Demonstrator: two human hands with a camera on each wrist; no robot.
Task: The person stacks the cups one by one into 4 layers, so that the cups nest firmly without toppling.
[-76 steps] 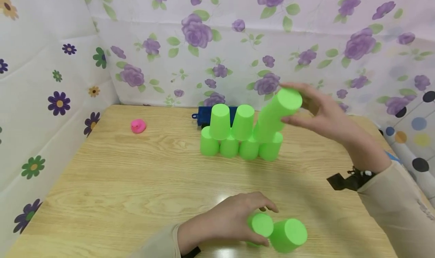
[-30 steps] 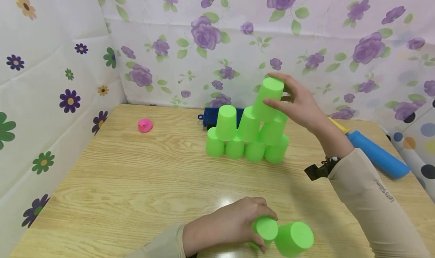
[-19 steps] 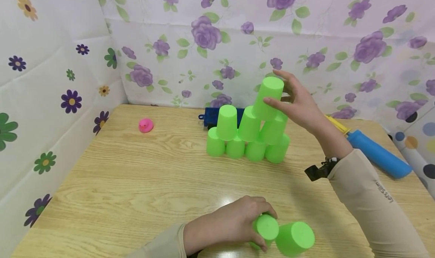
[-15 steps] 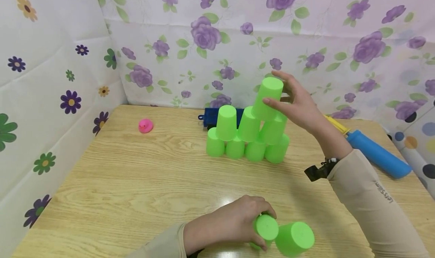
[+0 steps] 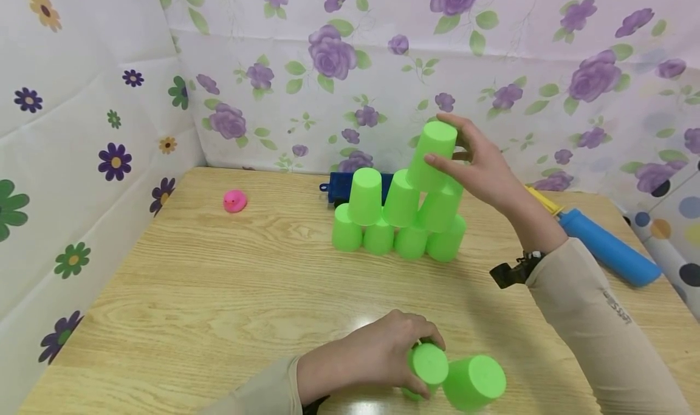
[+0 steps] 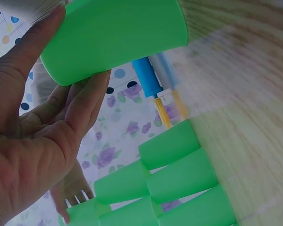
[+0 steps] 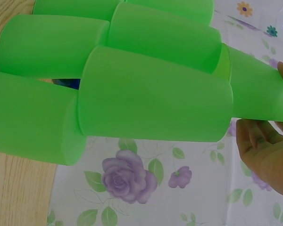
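Observation:
Upside-down green plastic cups form a stack [image 5: 401,245], several in the bottom row and three in the second. My right hand [image 5: 481,167] holds the top cup [image 5: 431,160] by its side, thumb on the near face. That cup sits over the middle and right cups of the second row; its rim meets them in the right wrist view. At the front of the table, my left hand [image 5: 377,353] grips another upside-down cup [image 5: 429,366], fingers and thumb round it, as the left wrist view confirms. Just right of it stands a further green cup [image 5: 474,383], slightly tilted in view.
Behind the stack is a dark blue toy wagon [image 5: 340,187], partly hidden. A pink rubber duck [image 5: 235,201] sits at back left. To the right lies a blue hand pump [image 5: 609,248] with a yellow handle. Flower-printed cloth [image 5: 246,38] closes the wooden table's back.
Since the oldest frame, my right hand has brought the top cup left, from beyond the second row's right end onto that row. Over the last second both hands have stayed nearly still.

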